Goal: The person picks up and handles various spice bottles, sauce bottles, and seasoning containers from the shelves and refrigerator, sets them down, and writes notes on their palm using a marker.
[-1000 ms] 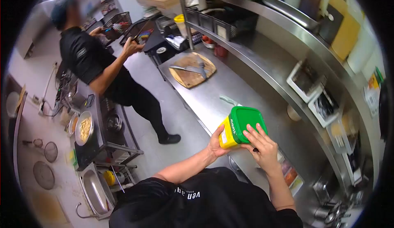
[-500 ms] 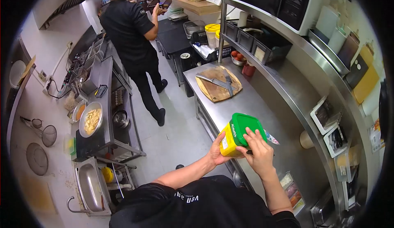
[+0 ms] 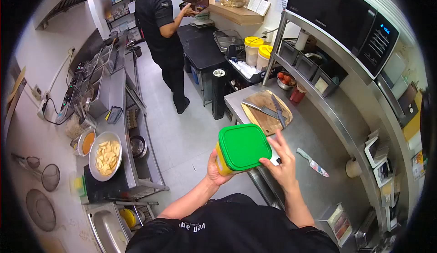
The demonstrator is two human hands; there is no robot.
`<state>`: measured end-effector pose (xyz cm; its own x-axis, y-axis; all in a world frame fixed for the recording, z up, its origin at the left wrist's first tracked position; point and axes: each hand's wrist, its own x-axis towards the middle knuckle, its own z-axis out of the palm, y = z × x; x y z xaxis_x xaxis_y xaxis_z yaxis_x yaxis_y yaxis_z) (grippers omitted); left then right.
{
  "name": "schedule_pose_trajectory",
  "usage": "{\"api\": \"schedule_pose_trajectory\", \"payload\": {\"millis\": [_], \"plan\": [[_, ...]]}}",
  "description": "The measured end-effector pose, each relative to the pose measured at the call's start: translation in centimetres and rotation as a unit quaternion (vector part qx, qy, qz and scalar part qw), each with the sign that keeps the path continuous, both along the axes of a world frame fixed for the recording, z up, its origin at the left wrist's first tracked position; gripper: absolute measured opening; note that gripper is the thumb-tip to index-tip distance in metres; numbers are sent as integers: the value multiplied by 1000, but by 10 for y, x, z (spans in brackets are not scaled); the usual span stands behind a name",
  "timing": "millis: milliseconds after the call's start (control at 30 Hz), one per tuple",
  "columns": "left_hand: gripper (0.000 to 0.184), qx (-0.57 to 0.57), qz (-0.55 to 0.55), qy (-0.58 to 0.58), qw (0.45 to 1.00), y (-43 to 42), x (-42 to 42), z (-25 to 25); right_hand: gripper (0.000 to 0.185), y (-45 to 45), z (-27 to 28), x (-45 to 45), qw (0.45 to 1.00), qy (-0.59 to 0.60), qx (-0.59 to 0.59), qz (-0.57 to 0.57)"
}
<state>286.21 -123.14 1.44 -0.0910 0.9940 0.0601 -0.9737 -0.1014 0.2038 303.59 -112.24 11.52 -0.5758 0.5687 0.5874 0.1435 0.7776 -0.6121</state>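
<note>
My left hand grips a yellow tub from its left side and underneath. A green lid covers the tub and faces up toward me. My right hand is at the lid's right corner, thumb against the edge and fingers raised and spread. A small black pen-like thing shows between thumb and palm, mostly hidden. On the steel counter to the right lies a knife with a patterned blade. Beyond the tub, two knives rest on a wooden cutting board.
A co-worker in black stands ahead, holding dark baskets. A bowl of pale sliced food sits on the left counter, above a sink. A microwave and shelf overhang the right counter.
The tub has turned and tilted so its lid faces me more. My right fingers have lifted off the lid top toward its right edge. The view has shifted, showing the patterned knife fully.
</note>
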Motion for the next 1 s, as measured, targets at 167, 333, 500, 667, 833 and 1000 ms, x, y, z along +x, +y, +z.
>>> {"api": "schedule_pose_trajectory", "payload": {"millis": [167,333,500,667,833,1000], "plan": [[86,-14,33,-30,999,12,-48,-17,45,14,-17,-50,991,-11,-88,98],[92,-23,47,11,999,32,-95,2,50,53,-34,-111,970,5,-215,116],[79,12,73,4,997,64,-163,12,91,116,-56,-194,957,82,-83,265],[85,7,84,77,993,108,-224,43,115,178,-24,-284,936,59,-125,323],[84,-30,129,135,982,144,-275,44,105,231,-24,-361,851,94,-268,442],[90,-206,256,314,891,147,-344,29,85,236,-25,-414,886,116,-249,373]]}}
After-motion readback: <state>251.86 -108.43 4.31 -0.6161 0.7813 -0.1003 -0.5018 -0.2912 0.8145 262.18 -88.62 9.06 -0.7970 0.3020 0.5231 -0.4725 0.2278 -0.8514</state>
